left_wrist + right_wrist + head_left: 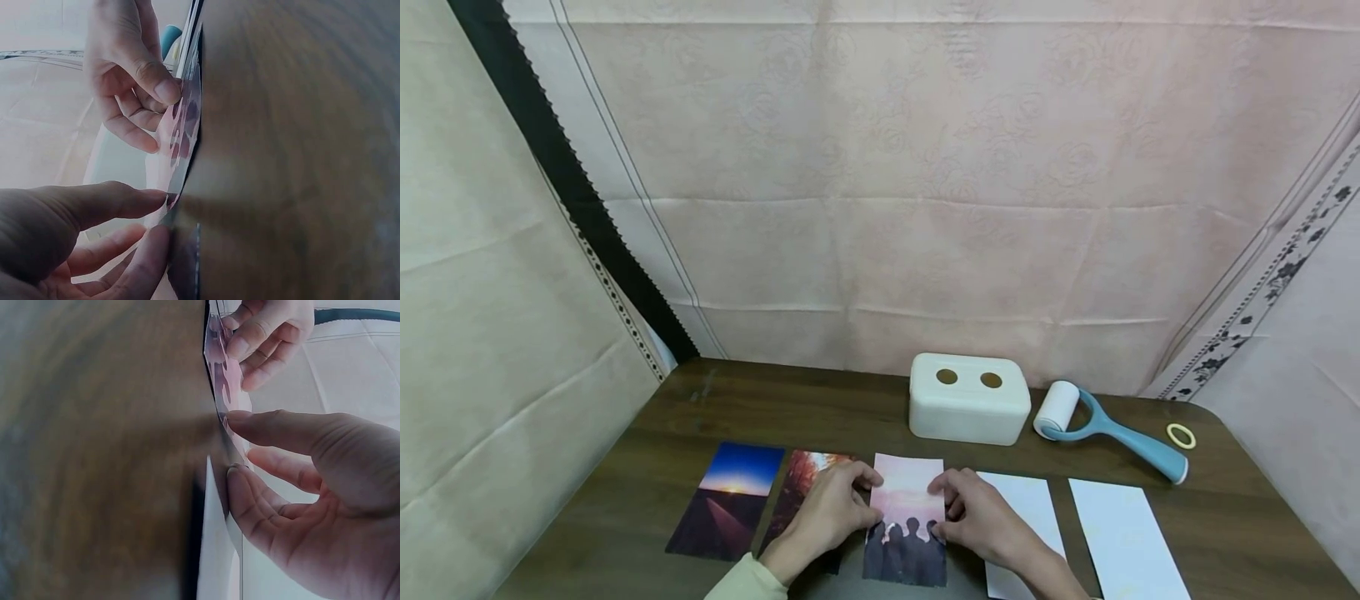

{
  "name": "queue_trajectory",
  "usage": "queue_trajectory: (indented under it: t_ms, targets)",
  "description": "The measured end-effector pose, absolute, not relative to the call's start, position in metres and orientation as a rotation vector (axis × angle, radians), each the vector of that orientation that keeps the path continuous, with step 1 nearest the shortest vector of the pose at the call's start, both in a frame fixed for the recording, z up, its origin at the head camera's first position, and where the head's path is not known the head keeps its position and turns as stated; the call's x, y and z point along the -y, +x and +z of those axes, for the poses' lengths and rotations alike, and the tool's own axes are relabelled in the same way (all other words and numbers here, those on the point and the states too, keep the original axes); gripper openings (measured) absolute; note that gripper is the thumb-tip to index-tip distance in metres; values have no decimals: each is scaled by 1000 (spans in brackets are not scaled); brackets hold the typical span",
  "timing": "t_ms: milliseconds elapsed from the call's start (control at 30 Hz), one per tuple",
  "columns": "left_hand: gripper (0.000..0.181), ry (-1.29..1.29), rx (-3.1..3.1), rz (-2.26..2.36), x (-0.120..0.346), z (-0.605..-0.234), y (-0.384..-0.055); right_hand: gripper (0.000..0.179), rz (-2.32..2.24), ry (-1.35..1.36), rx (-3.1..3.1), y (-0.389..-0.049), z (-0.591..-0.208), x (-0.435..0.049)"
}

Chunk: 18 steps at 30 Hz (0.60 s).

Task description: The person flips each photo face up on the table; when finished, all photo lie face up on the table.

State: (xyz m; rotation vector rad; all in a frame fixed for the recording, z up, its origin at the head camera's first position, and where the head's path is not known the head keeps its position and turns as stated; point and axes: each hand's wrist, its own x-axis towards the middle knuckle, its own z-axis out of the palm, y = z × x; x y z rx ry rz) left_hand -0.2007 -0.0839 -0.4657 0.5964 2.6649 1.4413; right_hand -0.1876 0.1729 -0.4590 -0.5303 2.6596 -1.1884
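Observation:
A photo card with a pink sky above dark silhouetted figures lies in front of me between both hands. My left hand pinches its left edge, and my right hand pinches the right edge. In the left wrist view, the left thumb lies at the card's printed face, with fingers at its edge. The right wrist view has the right thumb on that same face. Left of it are a red-toned photo card, partly hidden by my left hand, and a blue sunset photo card.
Two white cards, one nearer and one farther right, lie on the brown table. Behind stand a white box with two round holes, a blue-handled lint roller and a pale yellow ring. Cloth hangs around the table.

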Motion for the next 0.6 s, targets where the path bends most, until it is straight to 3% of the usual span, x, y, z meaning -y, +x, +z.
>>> queue_trajectory:
  t_ms: [600]
  targets:
    - [30, 584, -2711, 1335, 83, -464, -199, 36, -1135, -571, -2687, -184, -457, -171]
